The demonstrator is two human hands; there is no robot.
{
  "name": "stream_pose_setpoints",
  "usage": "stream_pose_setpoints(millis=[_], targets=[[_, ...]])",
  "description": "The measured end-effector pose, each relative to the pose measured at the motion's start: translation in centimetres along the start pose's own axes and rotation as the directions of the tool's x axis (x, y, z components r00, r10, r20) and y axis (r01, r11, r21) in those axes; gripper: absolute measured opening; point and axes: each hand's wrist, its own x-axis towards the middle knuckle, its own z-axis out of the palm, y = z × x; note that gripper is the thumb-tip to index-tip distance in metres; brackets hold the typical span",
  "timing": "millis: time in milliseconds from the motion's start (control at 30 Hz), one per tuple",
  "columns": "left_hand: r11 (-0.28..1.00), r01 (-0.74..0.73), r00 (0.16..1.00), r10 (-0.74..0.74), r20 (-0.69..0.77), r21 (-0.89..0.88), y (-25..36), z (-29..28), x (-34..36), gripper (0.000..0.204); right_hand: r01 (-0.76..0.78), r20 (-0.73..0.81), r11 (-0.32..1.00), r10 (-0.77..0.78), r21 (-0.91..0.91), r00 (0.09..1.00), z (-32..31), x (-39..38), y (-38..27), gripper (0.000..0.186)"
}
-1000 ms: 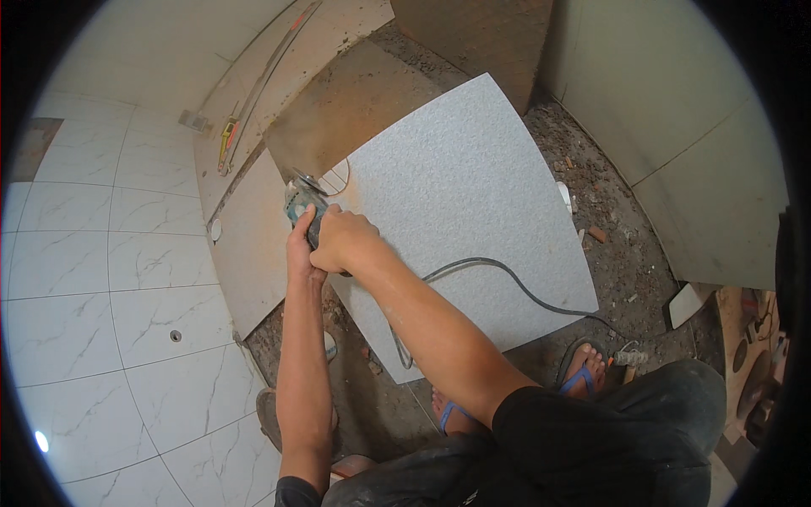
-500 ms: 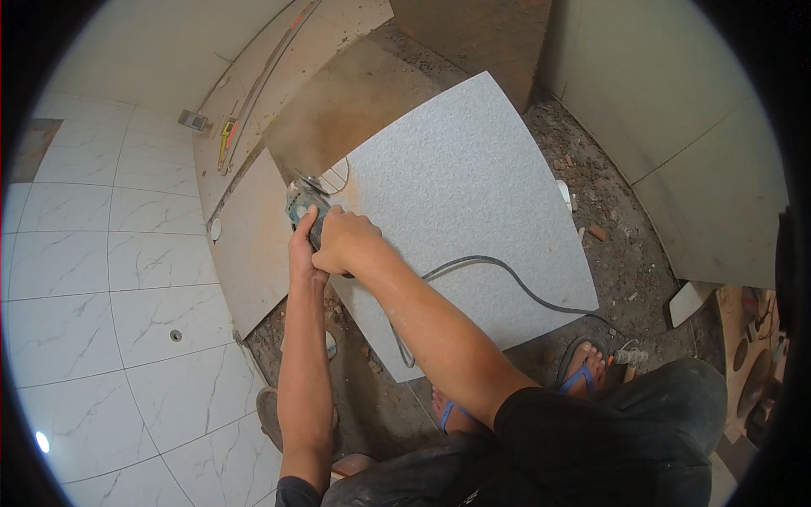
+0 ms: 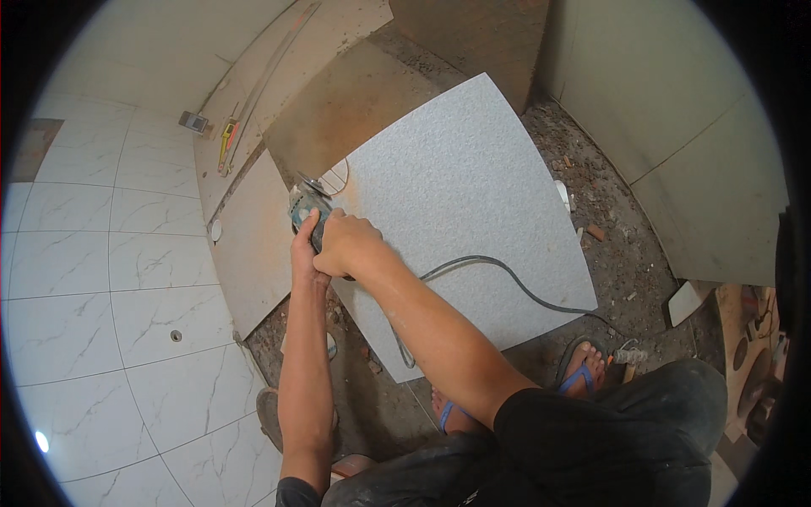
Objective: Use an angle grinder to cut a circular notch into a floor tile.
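Note:
Both my hands are closed around one angle grinder (image 3: 306, 203), a greenish, dusty tool with a thin disc at its far end. My left hand (image 3: 305, 252) wraps its body from the left, thumb along the top. From the right, my right hand (image 3: 350, 242) grips the rear of the body. The disc stands at the left edge of a large grey speckled tile (image 3: 473, 203), beside a rounded patch scored with parallel cuts (image 3: 335, 178). Whether disc and tile touch, I cannot tell. Orange-brown dust tints the tile around that patch.
A black cord (image 3: 507, 269) loops over the tile. Another slab (image 3: 252, 245) lies at left, beside white veined floor tiles (image 3: 160, 253). Farther off are a yellow tool (image 3: 228, 142) and a long metal straightedge (image 3: 270, 72). Rubble (image 3: 625, 228) covers the ground at right; my sandaled feet (image 3: 583, 370) are close by.
The grinder's head has shifted very slightly to the right, and its disc sits at a slightly different tilt. Both hands keep their grip; the tile has barely moved.

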Motion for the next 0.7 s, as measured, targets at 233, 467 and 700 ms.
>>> stream_pose_setpoints(millis=[233,467,700], targets=[[0.999,-0.041,0.999,0.042,0.026,-0.034,-0.5,-0.6,0.0,0.027,0.026,-0.033,1.0,-0.025,0.015,0.999,0.6,-0.8,0.2,0.067],[0.991,-0.131,0.991,0.13,0.019,0.032,0.5,0.4,0.8,0.025,0.079,-0.129,0.996,-0.073,0.041,0.989,0.0,-1.1,0.0,0.062],[0.996,-0.091,0.996,0.091,0.026,0.002,-0.4,2.7,1.5,0.023,0.027,-0.15,1.0,-0.025,0.009,0.988,-1.8,-1.2,1.2,0.062]])
